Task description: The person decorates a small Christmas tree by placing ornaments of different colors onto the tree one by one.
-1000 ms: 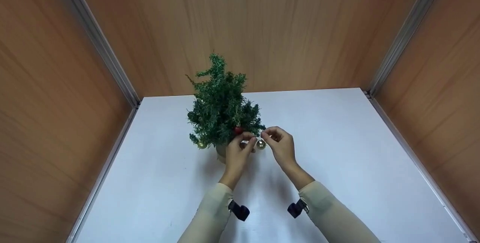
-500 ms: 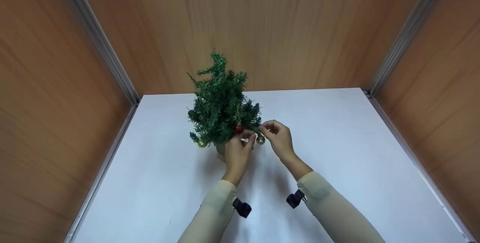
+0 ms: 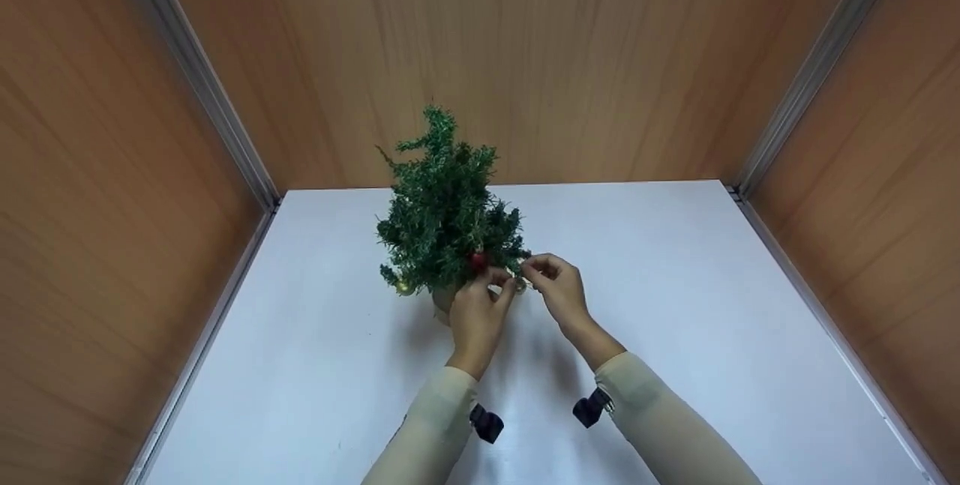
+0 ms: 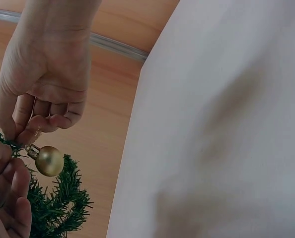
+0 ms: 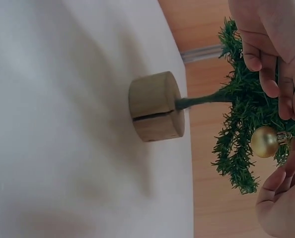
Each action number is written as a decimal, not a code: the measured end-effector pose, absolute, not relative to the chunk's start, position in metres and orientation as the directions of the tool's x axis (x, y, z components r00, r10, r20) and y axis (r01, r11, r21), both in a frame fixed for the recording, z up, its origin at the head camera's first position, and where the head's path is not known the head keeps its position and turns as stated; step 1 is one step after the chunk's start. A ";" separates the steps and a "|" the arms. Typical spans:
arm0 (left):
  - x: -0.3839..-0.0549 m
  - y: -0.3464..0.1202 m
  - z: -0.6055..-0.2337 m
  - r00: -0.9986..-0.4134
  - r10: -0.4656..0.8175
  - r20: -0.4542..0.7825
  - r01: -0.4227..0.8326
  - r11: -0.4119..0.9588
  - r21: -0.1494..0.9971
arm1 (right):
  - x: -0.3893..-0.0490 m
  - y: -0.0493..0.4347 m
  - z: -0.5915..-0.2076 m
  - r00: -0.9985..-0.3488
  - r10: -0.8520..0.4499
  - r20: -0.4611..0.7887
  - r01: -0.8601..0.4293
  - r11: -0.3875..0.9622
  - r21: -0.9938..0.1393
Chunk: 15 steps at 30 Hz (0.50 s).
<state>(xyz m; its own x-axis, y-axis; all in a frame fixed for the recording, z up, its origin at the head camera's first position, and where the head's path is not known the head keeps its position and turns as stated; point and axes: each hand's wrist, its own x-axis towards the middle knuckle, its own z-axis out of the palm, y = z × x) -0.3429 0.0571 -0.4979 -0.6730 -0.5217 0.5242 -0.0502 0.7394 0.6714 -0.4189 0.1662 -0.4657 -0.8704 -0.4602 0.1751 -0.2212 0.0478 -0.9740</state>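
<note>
A small artificial Christmas tree (image 3: 442, 215) stands on the table, its round wooden base (image 5: 155, 106) plain in the right wrist view. My left hand (image 3: 478, 312) reaches in at the lower right branches and pinches a branch tip (image 4: 11, 144). Beside it, my right hand (image 3: 561, 294) pinches the thin gold string (image 4: 37, 134) of a gold bauble (image 4: 49, 161) at that same branch. The bauble hangs between both hands. Fingers partly hide where string and branch meet. A red bauble (image 3: 478, 261) hangs just above my left hand, and another gold bauble (image 3: 404, 288) sits low on the left side.
The white table (image 3: 675, 305) extends around the tree. Wood-grain panels (image 3: 585, 58) enclose the back and both sides, with metal strips (image 3: 206, 80) at the corners. Black wrist cameras (image 3: 487, 423) are strapped over both light sleeves.
Both hands rose slightly, then came back down, staying at the same branch. The gold bauble shifted slightly with them and is now more hidden behind the left thumb.
</note>
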 end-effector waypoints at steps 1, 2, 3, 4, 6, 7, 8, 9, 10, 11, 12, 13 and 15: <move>-0.343 0.058 -0.499 -0.674 -0.522 0.524 -0.047 0.737 0.674 | -0.418 0.167 -0.466 -0.871 -0.463 0.167 -0.214 0.050 -0.976; -0.343 0.058 -0.499 -0.674 -0.523 0.521 -0.045 0.734 0.678 | -0.418 0.168 -0.467 -0.871 -0.465 0.160 -0.209 0.054 -0.977; -0.343 0.058 -0.499 -0.675 -0.526 0.518 -0.047 0.731 0.681 | -0.417 0.168 -0.468 -0.870 -0.467 0.157 -0.205 0.054 -0.977; -0.342 0.059 -0.500 -0.675 -0.528 0.515 -0.048 0.728 0.683 | -0.417 0.168 -0.468 -0.868 -0.473 0.153 -0.200 0.051 -0.979; -0.342 0.059 -0.500 -0.684 -0.525 0.506 -0.051 0.726 0.685 | -0.416 0.169 -0.470 -0.866 -0.477 0.149 -0.192 0.043 -0.980; -0.342 0.059 -0.500 -0.691 -0.522 0.500 -0.051 0.725 0.686 | -0.416 0.170 -0.471 -0.867 -0.476 0.147 -0.187 0.039 -0.982; -0.341 0.060 -0.500 -0.698 -0.520 0.493 -0.051 0.723 0.689 | -0.415 0.171 -0.471 -0.868 -0.475 0.145 -0.183 0.035 -0.982; -0.341 0.060 -0.500 -0.703 -0.519 0.486 -0.053 0.719 0.693 | -0.415 0.172 -0.471 -0.869 -0.474 0.144 -0.181 0.032 -0.983; -0.341 0.060 -0.500 -0.708 -0.518 0.480 -0.051 0.715 0.697 | -0.415 0.172 -0.472 -0.869 -0.475 0.141 -0.176 0.030 -0.984; -0.341 0.060 -0.499 -0.712 -0.519 0.474 -0.050 0.710 0.702 | -0.415 0.173 -0.472 -0.869 -0.475 0.142 -0.176 0.028 -0.984; -0.342 0.060 -0.499 -0.712 -0.521 0.471 -0.051 0.707 0.705 | -0.415 0.173 -0.471 -0.867 -0.477 0.142 -0.177 0.029 -0.984; -0.342 0.059 -0.498 -0.710 -0.526 0.468 -0.052 0.702 0.710 | -0.416 0.173 -0.472 -0.866 -0.479 0.143 -0.179 0.030 -0.983; -0.344 0.057 -0.496 -0.705 -0.535 0.466 -0.051 0.693 0.719 | -0.417 0.173 -0.471 -0.863 -0.485 0.144 -0.185 0.038 -0.982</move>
<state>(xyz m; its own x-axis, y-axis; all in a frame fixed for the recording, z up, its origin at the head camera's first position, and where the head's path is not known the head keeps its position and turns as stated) -0.3436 0.0571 -0.4956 -0.7051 -0.5348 0.4656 -0.0514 0.6934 0.7187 -0.4174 0.1729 -0.4711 -0.8627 -0.4850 0.1436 -0.1849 0.0382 -0.9820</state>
